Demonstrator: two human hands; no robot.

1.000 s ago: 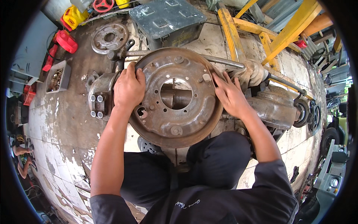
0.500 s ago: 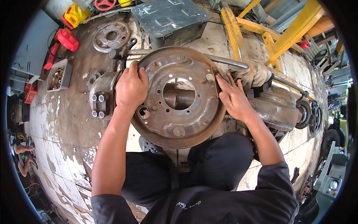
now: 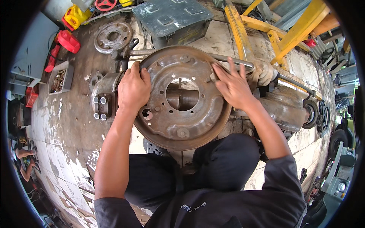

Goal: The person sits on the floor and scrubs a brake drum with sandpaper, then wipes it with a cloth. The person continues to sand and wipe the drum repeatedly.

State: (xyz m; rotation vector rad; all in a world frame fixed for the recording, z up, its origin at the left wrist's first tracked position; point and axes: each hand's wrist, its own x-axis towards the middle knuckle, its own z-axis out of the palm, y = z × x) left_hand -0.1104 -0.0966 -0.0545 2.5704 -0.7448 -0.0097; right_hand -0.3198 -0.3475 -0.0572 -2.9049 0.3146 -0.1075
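A round, brown, worn brake backing plate stands in front of my knees, with a large centre hole and several smaller holes around it. My left hand is closed over its left rim, thumb on the face and fingers behind the edge. Against the plate's upper right face lies my right hand, its fingers stretched out and spread. Whether anything thin sits beneath those fingertips is hard to make out. Through the centre hole a metal axle tube shows behind the plate.
A knuckle housing with bolts lies left, an axle housing right. A steel rod runs behind the plate. Farther off are another round plate, a dark case, a yellow frame and a bin of small parts.
My right hand has slid up and slightly left along the plate's right side, its fingers spreading more. My left hand keeps its hold on the left rim.
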